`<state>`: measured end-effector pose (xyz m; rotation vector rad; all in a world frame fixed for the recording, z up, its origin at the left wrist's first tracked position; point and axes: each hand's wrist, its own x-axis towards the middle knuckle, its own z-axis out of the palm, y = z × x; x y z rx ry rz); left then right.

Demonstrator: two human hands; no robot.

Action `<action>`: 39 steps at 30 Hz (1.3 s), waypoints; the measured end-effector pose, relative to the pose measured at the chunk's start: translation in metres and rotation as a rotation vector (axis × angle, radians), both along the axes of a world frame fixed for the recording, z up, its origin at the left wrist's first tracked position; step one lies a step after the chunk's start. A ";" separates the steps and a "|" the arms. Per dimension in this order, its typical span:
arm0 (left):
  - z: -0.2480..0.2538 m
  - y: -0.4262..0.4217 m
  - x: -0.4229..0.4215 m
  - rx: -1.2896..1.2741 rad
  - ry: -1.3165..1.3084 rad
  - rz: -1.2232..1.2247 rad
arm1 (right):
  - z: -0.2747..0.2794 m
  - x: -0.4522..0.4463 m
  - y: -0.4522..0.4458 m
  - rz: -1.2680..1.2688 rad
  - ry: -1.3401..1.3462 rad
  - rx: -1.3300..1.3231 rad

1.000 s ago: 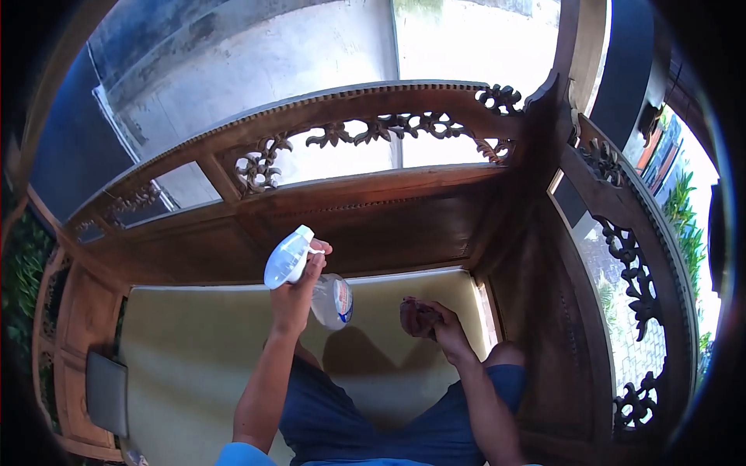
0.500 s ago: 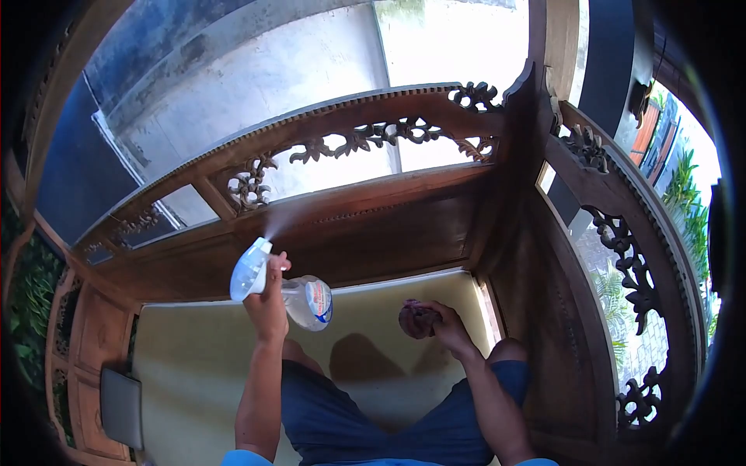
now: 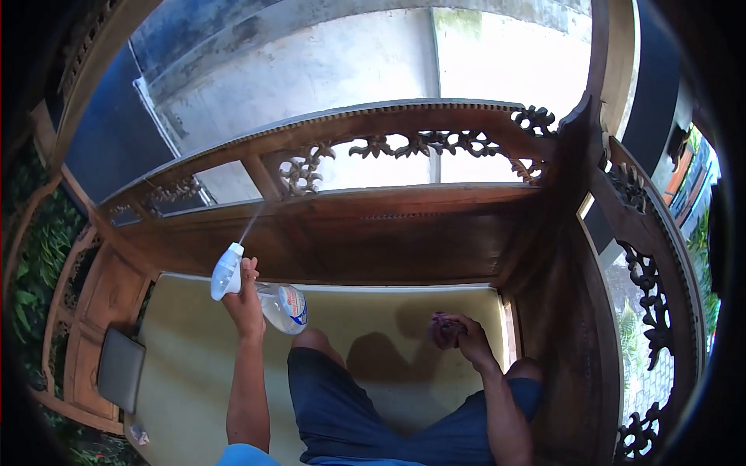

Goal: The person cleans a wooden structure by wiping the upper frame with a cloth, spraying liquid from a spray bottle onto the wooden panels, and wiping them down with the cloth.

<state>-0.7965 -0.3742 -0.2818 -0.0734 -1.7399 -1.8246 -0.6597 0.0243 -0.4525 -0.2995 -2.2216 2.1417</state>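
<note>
A clear spray bottle [image 3: 281, 307] with a white and blue spray head is in my left hand [image 3: 247, 304], fingers wrapped round its neck and trigger. It lies tilted on its side, and a thin jet of mist leaves the nozzle toward the carved wooden backrest [image 3: 342, 241]. My right hand [image 3: 474, 342] is closed on a crumpled purplish cloth [image 3: 447, 330], held over the beige mattress [image 3: 210, 349] near its right end.
Carved wooden side panels [image 3: 649, 287] rise on the right, with pierced floral openings. At the left end a dark grey cushion [image 3: 120, 371] leans on a wooden panel. A small crumpled item [image 3: 139, 433] lies at the mattress's lower left. My knees rest on the mattress.
The view has shifted left. My left hand has moved left with the spray bottle, its spray now landing further left on the backrest. Both hands keep their hold.
</note>
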 end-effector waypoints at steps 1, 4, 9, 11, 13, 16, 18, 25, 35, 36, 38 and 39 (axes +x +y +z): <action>0.001 -0.005 0.000 -0.009 0.020 0.026 | -0.004 -0.001 -0.001 -0.002 -0.031 0.025; 0.016 -0.008 0.004 -0.096 0.072 0.060 | -0.008 -0.005 -0.007 0.005 -0.045 -0.014; 0.002 -0.029 0.006 -0.168 -0.037 0.133 | -0.012 -0.010 -0.018 0.038 -0.105 0.055; -0.002 -0.037 0.007 -0.166 -0.036 0.138 | -0.014 -0.011 -0.023 0.049 -0.099 0.061; 0.000 -0.040 0.009 -0.165 -0.038 0.144 | -0.012 -0.011 -0.029 0.061 -0.087 0.069; 0.001 -0.044 0.010 -0.204 0.098 0.083 | -0.024 -0.015 -0.033 0.089 -0.119 0.106; -0.012 -0.061 0.009 -0.224 0.045 0.068 | -0.021 -0.015 -0.039 0.113 -0.118 0.135; -0.031 -0.085 0.012 -0.284 0.001 0.046 | -0.040 -0.019 -0.057 0.190 -0.027 0.227; -0.080 -0.121 0.008 -0.298 -0.178 -0.012 | -0.058 -0.021 -0.076 0.227 -0.130 0.314; -0.094 -0.132 0.005 -0.334 -0.135 -0.005 | -0.056 -0.020 -0.079 0.224 -0.163 0.280; -0.138 -0.156 0.007 -0.209 -0.197 0.040 | -0.052 -0.020 -0.084 0.212 -0.194 0.255; -0.160 -0.168 0.010 -0.093 -0.259 0.086 | -0.051 -0.021 -0.085 0.222 -0.232 0.235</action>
